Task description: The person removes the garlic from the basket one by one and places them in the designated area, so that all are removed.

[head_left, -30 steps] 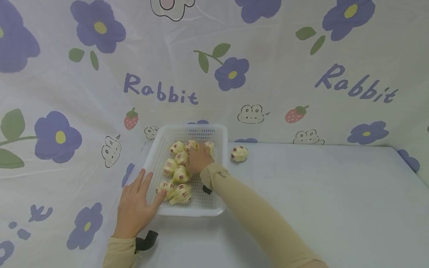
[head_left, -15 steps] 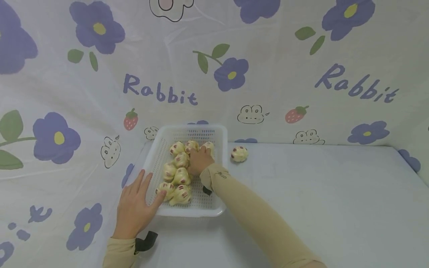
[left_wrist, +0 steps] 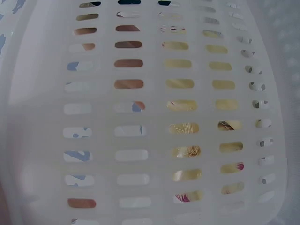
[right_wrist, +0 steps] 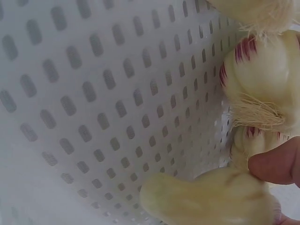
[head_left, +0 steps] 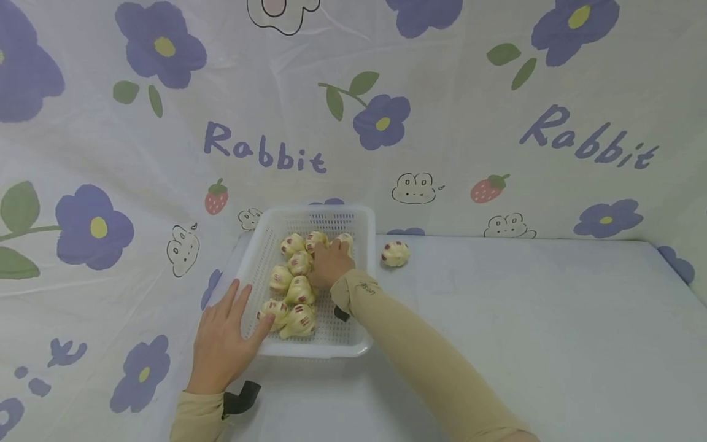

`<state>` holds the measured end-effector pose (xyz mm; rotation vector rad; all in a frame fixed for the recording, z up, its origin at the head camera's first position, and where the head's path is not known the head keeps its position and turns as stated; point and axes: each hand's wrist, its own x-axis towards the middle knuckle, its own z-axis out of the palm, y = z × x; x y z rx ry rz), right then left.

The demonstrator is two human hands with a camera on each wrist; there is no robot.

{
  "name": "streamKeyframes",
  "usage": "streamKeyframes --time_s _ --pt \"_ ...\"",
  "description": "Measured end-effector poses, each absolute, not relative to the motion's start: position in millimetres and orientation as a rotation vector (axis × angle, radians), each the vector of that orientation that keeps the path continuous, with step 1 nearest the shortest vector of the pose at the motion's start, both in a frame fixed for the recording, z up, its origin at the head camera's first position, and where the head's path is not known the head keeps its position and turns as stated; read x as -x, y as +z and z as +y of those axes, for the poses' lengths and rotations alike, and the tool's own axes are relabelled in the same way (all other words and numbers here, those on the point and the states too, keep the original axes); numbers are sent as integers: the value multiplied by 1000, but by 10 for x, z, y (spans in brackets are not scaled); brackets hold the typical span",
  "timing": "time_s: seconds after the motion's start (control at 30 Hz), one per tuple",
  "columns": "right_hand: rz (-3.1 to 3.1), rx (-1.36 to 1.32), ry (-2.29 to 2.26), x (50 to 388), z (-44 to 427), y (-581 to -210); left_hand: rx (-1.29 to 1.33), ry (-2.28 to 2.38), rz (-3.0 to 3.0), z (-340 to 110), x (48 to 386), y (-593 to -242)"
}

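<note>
One garlic bulb [right_wrist: 201, 199], lower right of the right-wrist view, is pinched in the perforated basket [head_left: 315, 350] by my right hand [head_left: 333, 265]; smooth skin could slip. My left hand [head_left: 223, 344] lies straight-fingered at basket's left.

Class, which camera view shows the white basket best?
The head view, since the white basket shows nearly whole there. The left wrist view shows only its slotted wall close up; the right wrist view, only part of its perforated inside.

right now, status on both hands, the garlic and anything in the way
Left hand at basket rim. Right hand inside, pinching a garlic bulb. Other bulbs crowd it; one bulb lies outside.
</note>
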<state>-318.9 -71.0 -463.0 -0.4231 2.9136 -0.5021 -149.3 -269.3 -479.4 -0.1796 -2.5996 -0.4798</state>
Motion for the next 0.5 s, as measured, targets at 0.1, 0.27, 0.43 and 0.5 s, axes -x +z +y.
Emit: streamKeyframes --time_s 0.1,0.27,0.43,0.5 --pt "2912 423 -505 3184 -712 -4617 180 -477 -2599 -2698 1497 -4793" --pt "2923 422 -518 3159 -717 -4573 176 -475 -2608 -2698 1498 -4782" --pt "3027 471 -517 3132 -719 -4545 174 -475 -2611 -2704 1503 -4797" --pt "3068 504 -512 3123 -717 -4538 172 -475 -2612 -2708 1504 -4806"
